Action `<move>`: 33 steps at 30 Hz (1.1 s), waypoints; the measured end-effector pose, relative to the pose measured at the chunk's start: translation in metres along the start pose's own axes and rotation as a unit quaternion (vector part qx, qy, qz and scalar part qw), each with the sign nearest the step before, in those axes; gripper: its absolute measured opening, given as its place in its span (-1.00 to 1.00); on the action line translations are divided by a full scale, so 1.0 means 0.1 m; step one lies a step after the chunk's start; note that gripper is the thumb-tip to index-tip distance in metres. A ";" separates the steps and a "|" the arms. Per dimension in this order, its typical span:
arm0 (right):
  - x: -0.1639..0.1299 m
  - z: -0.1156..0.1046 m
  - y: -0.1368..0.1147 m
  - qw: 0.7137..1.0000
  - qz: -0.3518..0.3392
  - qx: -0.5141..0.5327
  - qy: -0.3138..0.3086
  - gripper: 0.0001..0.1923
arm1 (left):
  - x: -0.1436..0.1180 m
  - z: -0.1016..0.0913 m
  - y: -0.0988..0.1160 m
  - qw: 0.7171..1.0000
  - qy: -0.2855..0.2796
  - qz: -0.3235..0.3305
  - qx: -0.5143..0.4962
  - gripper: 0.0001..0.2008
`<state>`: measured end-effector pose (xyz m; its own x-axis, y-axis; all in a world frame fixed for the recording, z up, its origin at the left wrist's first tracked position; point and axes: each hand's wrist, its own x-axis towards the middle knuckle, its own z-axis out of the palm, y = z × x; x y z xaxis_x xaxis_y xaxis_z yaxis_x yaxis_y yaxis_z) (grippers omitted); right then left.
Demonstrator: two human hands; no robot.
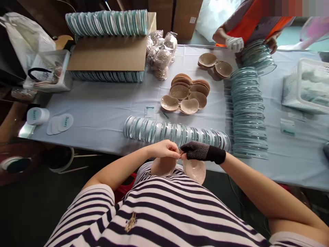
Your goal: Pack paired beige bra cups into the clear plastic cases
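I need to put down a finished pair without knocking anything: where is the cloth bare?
Widest bare patch: left-centre table cloth, between the cardboard box, the round labels and the near row of clear cases. Crowded: the beige cup stacks and the right column of cases. Some room lies before the white basket.

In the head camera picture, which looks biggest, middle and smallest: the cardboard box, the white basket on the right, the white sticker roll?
1. cardboard box
2. white basket, partly cut off
3. white sticker roll
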<state>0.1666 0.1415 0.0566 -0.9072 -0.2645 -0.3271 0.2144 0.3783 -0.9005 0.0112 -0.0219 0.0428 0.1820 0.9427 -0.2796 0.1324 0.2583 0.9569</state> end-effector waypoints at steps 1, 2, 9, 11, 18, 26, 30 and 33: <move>0.06 0.04 -0.02 1.000 0.011 -0.002 -0.001 -0.68 | -0.06 -0.06 -0.02 1.000 -0.018 0.008 0.012 -0.79; 0.12 0.07 -0.04 1.000 0.017 -0.009 -0.003 -0.69 | -0.11 -0.12 -0.04 0.999 -0.029 0.013 0.024 -0.80; 0.45 -0.09 -0.28 0.987 -0.112 -0.083 0.077 -0.72 | -0.23 -0.50 -0.07 0.994 -0.040 0.091 -0.046 -0.83; 0.51 -0.19 -0.36 0.986 -0.092 -0.114 0.081 -0.74 | -0.21 -0.57 -0.06 0.994 -0.009 0.095 -0.044 -0.83; 0.67 -0.22 -0.48 0.973 -0.041 -0.194 0.120 -0.81 | -0.27 -0.72 0.04 0.990 0.082 0.052 0.100 -0.80; 0.72 -0.18 -0.23 0.981 -0.066 -0.156 0.090 -0.72 | -0.11 -0.78 -0.30 0.991 -0.075 -0.030 -0.102 -0.77; 0.69 -0.27 -0.04 0.982 -0.076 -0.149 0.090 -0.68 | 0.10 -0.77 -0.49 0.984 -0.088 -0.038 -0.153 -0.72; 0.55 -0.44 -0.09 0.982 -0.052 -0.160 0.088 -0.67 | 0.13 -0.83 -0.64 0.976 -0.104 -0.072 -0.178 -0.56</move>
<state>0.0985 0.1625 0.0596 -0.9726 -0.1696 -0.1588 0.0188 0.6236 -0.7815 -0.0758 -0.0088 -0.0161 0.3848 0.8378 -0.3873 -0.1682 0.4763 0.8631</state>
